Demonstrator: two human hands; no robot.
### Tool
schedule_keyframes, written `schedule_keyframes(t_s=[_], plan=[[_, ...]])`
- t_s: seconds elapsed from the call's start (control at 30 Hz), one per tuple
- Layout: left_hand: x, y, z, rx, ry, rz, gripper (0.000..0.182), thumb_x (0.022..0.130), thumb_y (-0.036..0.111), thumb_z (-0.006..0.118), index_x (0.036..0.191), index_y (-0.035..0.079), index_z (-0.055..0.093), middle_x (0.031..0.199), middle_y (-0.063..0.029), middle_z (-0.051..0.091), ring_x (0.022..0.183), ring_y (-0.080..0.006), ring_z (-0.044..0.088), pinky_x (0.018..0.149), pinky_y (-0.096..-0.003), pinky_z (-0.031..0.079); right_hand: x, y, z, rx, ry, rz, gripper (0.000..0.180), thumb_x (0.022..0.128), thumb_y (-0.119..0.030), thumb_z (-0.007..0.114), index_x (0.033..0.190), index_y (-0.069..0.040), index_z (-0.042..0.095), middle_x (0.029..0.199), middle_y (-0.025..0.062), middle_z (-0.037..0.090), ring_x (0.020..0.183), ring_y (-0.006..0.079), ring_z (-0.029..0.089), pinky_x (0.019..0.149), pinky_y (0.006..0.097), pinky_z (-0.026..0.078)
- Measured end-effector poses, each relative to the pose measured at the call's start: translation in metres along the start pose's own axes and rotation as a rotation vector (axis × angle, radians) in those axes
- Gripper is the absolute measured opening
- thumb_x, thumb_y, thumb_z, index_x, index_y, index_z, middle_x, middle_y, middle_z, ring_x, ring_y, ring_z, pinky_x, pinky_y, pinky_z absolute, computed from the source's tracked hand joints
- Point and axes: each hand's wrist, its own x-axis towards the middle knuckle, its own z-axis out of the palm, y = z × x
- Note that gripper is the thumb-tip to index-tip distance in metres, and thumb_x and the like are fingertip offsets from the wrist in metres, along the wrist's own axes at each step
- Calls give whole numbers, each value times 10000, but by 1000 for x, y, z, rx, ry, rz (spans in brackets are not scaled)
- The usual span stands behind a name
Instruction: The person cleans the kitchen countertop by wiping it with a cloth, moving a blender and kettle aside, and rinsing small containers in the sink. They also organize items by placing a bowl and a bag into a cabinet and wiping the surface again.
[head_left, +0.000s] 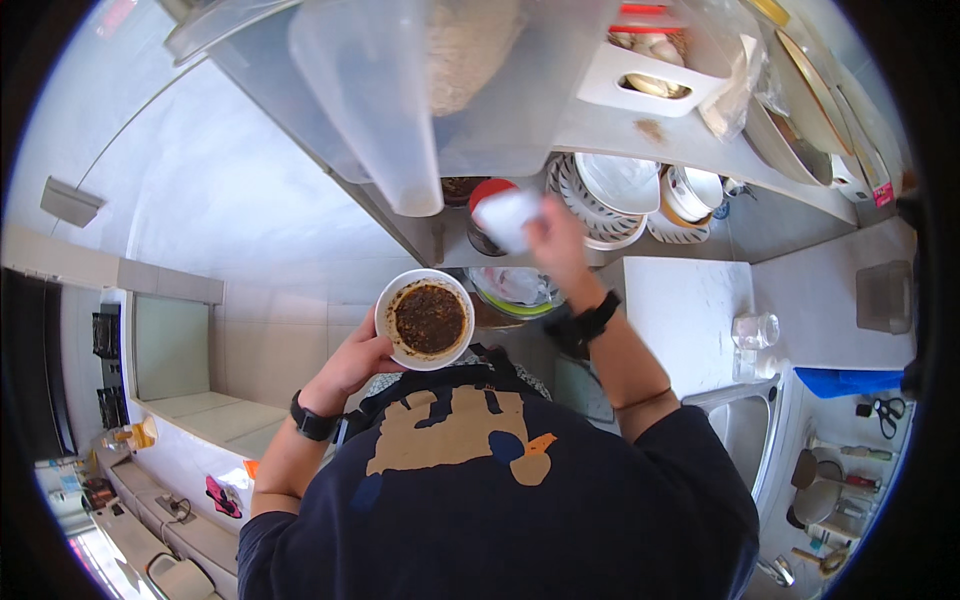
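My left hand (362, 357) grips the rim and side of a white bowl (424, 319), which holds a dark brown sauce with bits in it. Raised towards the open shelf, my right hand (559, 238) holds a small white object (510, 219), blurred, so its kind cannot be told. Just behind that object, on the shelf, stands a jar with a red lid (491, 191), partly hidden. Stacked patterned plates and a white dish (619, 180) are to the right of the jar. Below the shelf is a green-rimmed container (517, 304) with clear plastic over it.
Large translucent plastic bins (502, 135) stand above the shelf. A white basket (637, 86) with garlic sits at the upper right, near stacked bowls (691, 196). On the right are a white counter (682, 315), a glass jar (756, 331) and a sink (739, 435). A stove lies far left.
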Motion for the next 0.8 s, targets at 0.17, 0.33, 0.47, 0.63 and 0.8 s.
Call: schedule_keyframes(t_s=[0.17,0.33,0.47,0.63,0.8], plan=[[2,2,-4,32,18,-46,629,884,8,488,1454,108,243,1249,-134,533,1019,-255,642,790,-324,591,-53,14,63,-204,-318,-216,184,776,-161,609,929,-76,552,772,147,626,723,369,615,633,474,491],[0,4,-5,69,6,-39,620,893,28,507,1451,99,247,1244,-134,534,1016,-252,644,780,-312,593,-48,25,94,-280,-269,64,166,792,-184,593,916,-84,547,775,154,647,727,361,636,645,475,499],[-2,6,0,27,-11,-3,622,890,22,506,1451,94,248,1257,-133,522,1026,-251,639,782,-314,594,-25,32,81,-421,-182,80,148,781,-190,601,849,-67,553,742,147,654,696,346,647,646,467,510],[-4,7,6,-21,-26,35,639,873,-3,480,1455,90,234,1279,-137,503,1079,-262,613,796,-329,593,9,45,70,-521,-211,-15,117,746,-181,615,769,-68,597,764,161,660,727,345,652,690,464,519],[-6,9,6,14,-62,59,664,873,2,466,1472,104,198,1307,-145,479,1103,-287,601,817,-344,588,31,38,69,-492,-271,24,213,726,-197,609,799,-7,671,838,210,667,834,373,638,796,447,512]])
